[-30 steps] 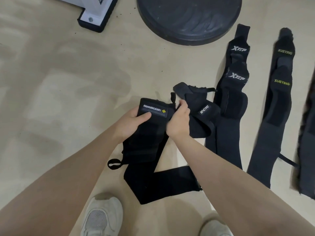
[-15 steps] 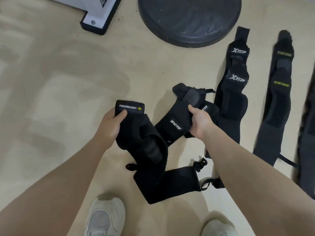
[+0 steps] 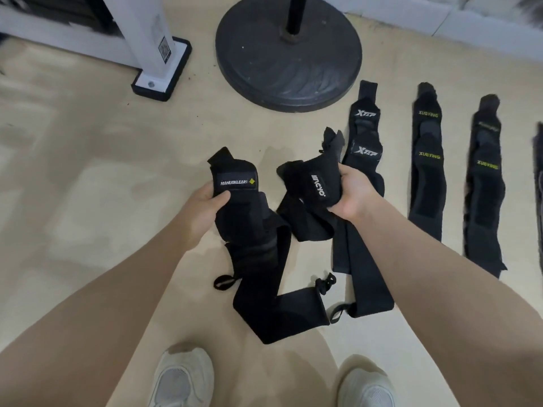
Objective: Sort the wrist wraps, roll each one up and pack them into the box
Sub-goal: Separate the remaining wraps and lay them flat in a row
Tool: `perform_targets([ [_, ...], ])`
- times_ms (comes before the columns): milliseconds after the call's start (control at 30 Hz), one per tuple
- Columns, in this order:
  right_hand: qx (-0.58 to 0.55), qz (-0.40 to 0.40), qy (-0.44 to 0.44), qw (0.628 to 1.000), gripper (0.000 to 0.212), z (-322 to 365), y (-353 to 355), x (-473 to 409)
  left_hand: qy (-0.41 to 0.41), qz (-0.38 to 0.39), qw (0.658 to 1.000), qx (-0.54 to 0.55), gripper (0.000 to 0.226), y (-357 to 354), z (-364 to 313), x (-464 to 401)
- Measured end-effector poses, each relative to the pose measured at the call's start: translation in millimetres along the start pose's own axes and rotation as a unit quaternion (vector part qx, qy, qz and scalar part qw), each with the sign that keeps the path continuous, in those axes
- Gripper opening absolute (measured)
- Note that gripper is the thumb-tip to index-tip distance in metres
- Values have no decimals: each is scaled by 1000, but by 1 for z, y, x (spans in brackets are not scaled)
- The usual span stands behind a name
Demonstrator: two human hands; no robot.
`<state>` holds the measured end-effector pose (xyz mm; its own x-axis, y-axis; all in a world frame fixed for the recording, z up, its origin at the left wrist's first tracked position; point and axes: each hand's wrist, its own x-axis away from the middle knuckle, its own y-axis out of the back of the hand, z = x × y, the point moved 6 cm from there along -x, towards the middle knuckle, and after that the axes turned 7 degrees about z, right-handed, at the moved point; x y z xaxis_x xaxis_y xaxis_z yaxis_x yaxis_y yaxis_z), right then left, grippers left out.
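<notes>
My left hand (image 3: pixel 205 205) grips the top of a black wrist wrap with a white and yellow label (image 3: pixel 238 183); its long tail trails down over the floor. My right hand (image 3: pixel 351 190) grips a second black wrist wrap with white lettering (image 3: pixel 314 188), bunched up, its strap hanging below. To the right, black wraps lie flat in a row: an XTEP pair (image 3: pixel 365 151) and two wraps with yellow lettering (image 3: pixel 427 160) (image 3: pixel 484 183). No box is in view.
A round dark stand base (image 3: pixel 288 54) with a pole sits on the beige floor ahead. A white post with a black foot (image 3: pixel 160 66) stands at the upper left. My two white shoes (image 3: pixel 182 377) (image 3: pixel 367 386) are at the bottom.
My hands have drawn apart, separating the two wraps. The right hand has lifted the white-lettered wrap to the right. The camera has tilted up, showing more of the stand and post.
</notes>
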<state>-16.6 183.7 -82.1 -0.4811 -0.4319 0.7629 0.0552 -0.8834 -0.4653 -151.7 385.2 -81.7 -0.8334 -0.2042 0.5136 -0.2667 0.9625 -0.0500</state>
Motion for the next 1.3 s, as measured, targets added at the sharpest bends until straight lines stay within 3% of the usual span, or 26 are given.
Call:
perform_targets([
  [200,18,5,8,1000,29,7,1,12,5,14,989,145,32,-14,4,-1],
  [333,25,-26,57,998,31,9,14,-1,37,11,950,309,36,-15,16,0],
  [433,163,-43,163,972,54,12,14,-11,79,2,927,367,41,-17,33,1],
  [500,275,15,162,948,72,-1,-1,-12,90,-3,917,390,42,-21,39,-1],
  [600,404,135,89,901,50,-36,-28,-12,97,-1,906,412,40,-27,41,-8],
  [667,486,135,102,858,30,-49,-36,-19,101,2,904,415,40,-30,41,-11],
  [700,492,108,120,855,24,-49,-35,-25,100,0,904,416,39,-29,41,-12],
  [767,461,56,141,874,19,-44,-28,-33,94,-12,904,418,37,-24,41,-12],
  [900,266,-57,108,956,19,-20,7,-39,70,-65,914,395,28,4,43,-9],
  [1000,193,-99,54,975,18,-12,28,-38,89,-98,960,245,28,13,49,-14],
  [1133,137,-124,22,982,16,-11,31,-29,91,-99,984,114,29,4,43,-21],
  [1300,71,-64,-8,995,26,-14,16,-23,68,-100,992,42,25,-6,30,-26],
])
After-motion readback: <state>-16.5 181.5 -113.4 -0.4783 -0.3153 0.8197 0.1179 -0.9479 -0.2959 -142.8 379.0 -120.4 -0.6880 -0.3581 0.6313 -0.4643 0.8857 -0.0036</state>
